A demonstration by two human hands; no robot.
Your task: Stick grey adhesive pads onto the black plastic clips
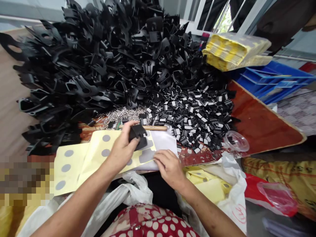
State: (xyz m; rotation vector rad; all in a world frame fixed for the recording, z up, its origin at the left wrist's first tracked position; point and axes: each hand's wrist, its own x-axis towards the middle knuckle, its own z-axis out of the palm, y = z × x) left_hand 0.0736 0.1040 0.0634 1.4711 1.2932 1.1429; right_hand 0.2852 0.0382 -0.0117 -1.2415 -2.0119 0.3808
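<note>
Left fingers clamped on black part, over right end of sheet. Right fingers pinching sheet's right edge. Black part lies left and far of them, just apart. Sheet's long axis roughly left-right; right hand nearer that edge.

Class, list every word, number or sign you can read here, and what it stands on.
White bag: red circled handwriting, not clear enough to quote.
Yellow sack: dark marks, too blurred to read.
No other text can be made out.
</note>
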